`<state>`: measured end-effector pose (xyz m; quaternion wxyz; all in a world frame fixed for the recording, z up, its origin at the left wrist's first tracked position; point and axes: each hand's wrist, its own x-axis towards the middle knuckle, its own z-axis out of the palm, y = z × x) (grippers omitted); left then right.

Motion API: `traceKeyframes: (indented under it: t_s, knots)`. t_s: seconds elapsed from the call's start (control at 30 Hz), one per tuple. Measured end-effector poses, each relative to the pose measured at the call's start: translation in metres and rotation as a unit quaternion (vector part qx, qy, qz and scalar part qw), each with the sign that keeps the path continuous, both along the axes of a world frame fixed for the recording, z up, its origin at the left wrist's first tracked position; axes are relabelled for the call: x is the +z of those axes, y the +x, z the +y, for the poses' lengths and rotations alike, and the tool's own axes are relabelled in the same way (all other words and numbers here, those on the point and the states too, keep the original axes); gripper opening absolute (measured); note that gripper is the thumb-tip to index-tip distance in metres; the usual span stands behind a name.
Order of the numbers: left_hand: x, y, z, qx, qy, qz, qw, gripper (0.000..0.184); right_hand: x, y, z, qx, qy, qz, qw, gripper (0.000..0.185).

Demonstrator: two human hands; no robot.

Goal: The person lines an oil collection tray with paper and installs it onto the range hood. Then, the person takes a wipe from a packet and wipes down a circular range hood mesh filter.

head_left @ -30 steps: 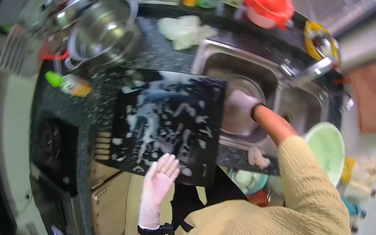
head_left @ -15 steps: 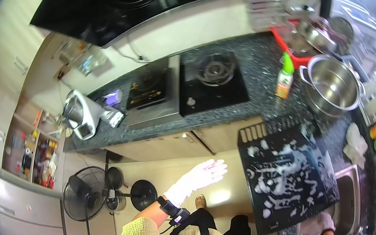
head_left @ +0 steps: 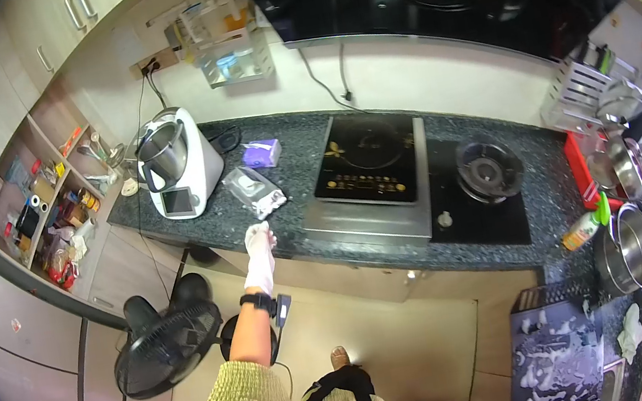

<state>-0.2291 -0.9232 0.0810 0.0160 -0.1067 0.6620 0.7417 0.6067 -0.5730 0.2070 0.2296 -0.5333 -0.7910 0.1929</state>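
Observation:
My left hand (head_left: 259,240), in a white glove, reaches out over the front edge of the dark stone counter. It is just in front of a silver-and-white packet (head_left: 254,192), with a small gap seeming to lie between them. Its fingers look foreshortened and bunched, so their grip is unclear. Behind that packet lies a purple packet (head_left: 261,153). A white kitchen machine with a steel jug (head_left: 178,169) stands to the left of both. My right hand is out of view. At lower right a black panel (head_left: 556,361) is streaked with white suds.
An induction cooktop (head_left: 369,158) and a gas burner (head_left: 489,170) sit along the counter. A spray bottle (head_left: 586,226) and steel pot (head_left: 631,250) stand at right. On the floor, a black fan (head_left: 168,349) is near my left arm.
My view has swung left. My left hand has gone from stretched out above the floor to the counter edge by the packet. My right hand, previously at the sink, has left the view.

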Motion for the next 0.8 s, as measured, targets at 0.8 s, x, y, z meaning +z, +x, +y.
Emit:
traceKeyframes:
  t_s: [0.8]
  knots:
    - [0.039,-0.269,-0.039,-0.215,-0.586,0.119,0.772,0.014,-0.053,-0.830,-0.252,0.644,-0.201,0.019,0.738,0.026]
